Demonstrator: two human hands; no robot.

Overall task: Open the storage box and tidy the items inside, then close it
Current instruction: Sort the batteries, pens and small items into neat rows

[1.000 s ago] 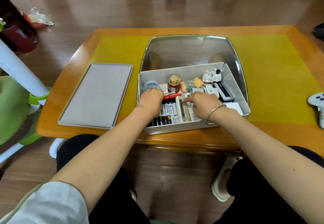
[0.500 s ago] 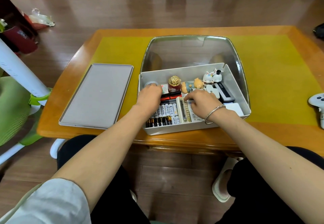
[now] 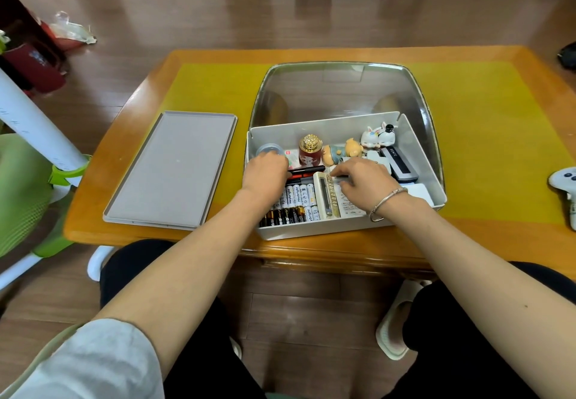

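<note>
The storage box (image 3: pixel 414 149) is sitting open near the front edge of the bench (image 3: pixel 218 86), its clear lid (image 3: pixel 339 93) standing up behind it; a grey tray (image 3: pixel 174 167) is lying flat just to its left. The left hand (image 3: pixel 265 174) is reaching into the left part of the box, knuckles up, fingers curling down over a red and black pen (image 3: pixel 307 170) beside a small round clear tub (image 3: pixel 268 150); whether it is actually gripping anything I cannot tell. The right hand (image 3: pixel 364 181), a bangle (image 3: pixel 385 203) circling its wrist, is lying with loosely bent fingers on a cream calculator (image 3: pixel 327 196) in the near middle; a firm grip is not showing. Batteries (image 3: pixel 296 203) are lining the near left corner; a red bottle with a gold cap (image 3: pixel 310 149) and small figurines (image 3: pixel 378 135) are standing along the far wall; a white game controller (image 3: pixel 565 186) is lying at the right edge of the bench.
</note>
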